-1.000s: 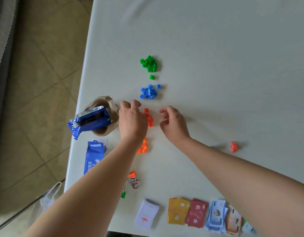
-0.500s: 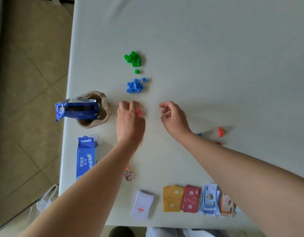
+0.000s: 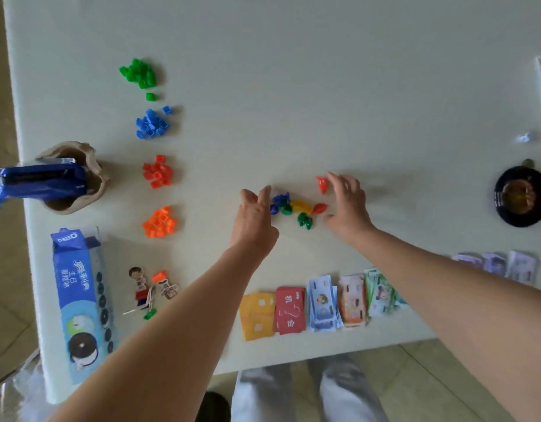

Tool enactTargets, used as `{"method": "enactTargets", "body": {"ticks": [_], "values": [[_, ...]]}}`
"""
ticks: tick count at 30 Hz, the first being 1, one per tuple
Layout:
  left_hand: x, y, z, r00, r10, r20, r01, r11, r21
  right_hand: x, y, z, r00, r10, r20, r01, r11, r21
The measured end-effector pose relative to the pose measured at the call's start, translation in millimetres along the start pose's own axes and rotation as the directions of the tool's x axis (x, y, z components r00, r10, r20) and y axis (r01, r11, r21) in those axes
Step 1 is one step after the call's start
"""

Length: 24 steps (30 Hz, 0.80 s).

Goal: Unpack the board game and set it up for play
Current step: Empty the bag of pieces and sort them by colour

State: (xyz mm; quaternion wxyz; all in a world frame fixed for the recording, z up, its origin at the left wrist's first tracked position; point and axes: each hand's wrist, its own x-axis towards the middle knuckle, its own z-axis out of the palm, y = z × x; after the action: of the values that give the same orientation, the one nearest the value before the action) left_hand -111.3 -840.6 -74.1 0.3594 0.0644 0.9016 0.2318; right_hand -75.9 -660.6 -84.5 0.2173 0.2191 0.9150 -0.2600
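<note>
Four heaps of small plastic houses lie in a column at the table's left: green point(image 3: 140, 74), blue point(image 3: 151, 123), red point(image 3: 157, 172) and orange point(image 3: 159, 222). A loose cluster of coloured pieces point(image 3: 296, 208) in blue, green, yellow and red lies mid-table. My left hand point(image 3: 255, 219) is at the cluster's left side and my right hand point(image 3: 348, 205) at its right, both with fingers spread and holding nothing. Card and money stacks point(image 3: 319, 303) line the near edge. Cardboard character figures point(image 3: 150, 287) lie near the left.
A beige pot point(image 3: 97, 175) holding a blue snack packet point(image 3: 34, 182) stands at the left edge, with a blue Oreo box point(image 3: 80, 303) in front of it. A dark round ashtray-like dish point(image 3: 520, 196) sits far right. More paper notes point(image 3: 497, 264) lie at the right.
Both hands left the red and orange houses and moved right to the coloured pieces. The houses now lie in tidy heaps. The view has shifted right.
</note>
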Motion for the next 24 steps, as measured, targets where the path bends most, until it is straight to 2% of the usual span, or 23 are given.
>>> {"method": "enactTargets", "body": {"ticks": [2,5,10,13,18,24], "values": [[4.6,3.4,6.7,1.0,0.016,-0.003,-0.016,1.0,-0.005,-6.8,-4.8,9.4,0.992,-0.116,0.055,0.115,0.993,0.024],[6.9,7.3,12.2,0.999,0.033,-0.031,-0.033,0.999,-0.02,-15.0,-13.3,19.5,0.973,-0.2,0.111,0.198,0.98,0.025],[5.6,6.6,15.3,0.998,0.029,-0.064,-0.031,0.999,-0.038,-17.8,-8.4,22.5,0.995,-0.098,0.023,0.098,0.995,0.016],[6.2,4.9,15.8,0.997,0.031,-0.077,-0.037,0.997,-0.072,-17.3,-15.2,25.0,0.991,-0.135,0.005,0.134,0.989,0.068],[-0.2,-6.9,16.1,0.991,-0.013,-0.13,-0.008,0.987,-0.16,-16.8,-41.7,43.4,0.978,-0.202,0.051,0.198,0.978,0.068],[-32.7,-53.6,9.1,0.972,-0.126,-0.197,0.085,0.976,-0.201,-35.0,-81.6,73.6,0.951,-0.276,0.142,0.275,0.961,0.03]]}}
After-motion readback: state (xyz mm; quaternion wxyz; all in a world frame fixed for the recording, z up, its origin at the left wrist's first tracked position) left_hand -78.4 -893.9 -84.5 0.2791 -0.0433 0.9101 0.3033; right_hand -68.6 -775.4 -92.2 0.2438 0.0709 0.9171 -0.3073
